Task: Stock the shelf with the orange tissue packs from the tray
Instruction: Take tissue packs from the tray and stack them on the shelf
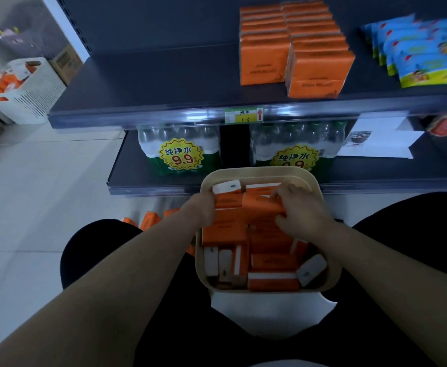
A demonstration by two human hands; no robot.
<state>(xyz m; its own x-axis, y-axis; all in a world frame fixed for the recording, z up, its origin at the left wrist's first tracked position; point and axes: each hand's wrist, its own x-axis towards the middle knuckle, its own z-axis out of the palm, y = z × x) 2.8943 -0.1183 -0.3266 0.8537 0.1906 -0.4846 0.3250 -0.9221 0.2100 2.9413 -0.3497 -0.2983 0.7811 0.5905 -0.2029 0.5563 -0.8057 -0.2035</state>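
**Hands gathering packs from tray**

Orange tissue packs (263,207) are lying jumbled in a tray (333,260) below the shelf (164,75). The left hand (203,207) and right hand (299,213) are gripping a few between them. Squeezing evenly should be keeping them aligned for lifting.

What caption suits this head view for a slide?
Left hand and right hand hold orange tissue packs in the beige square plastic tray, below the dark shelf.
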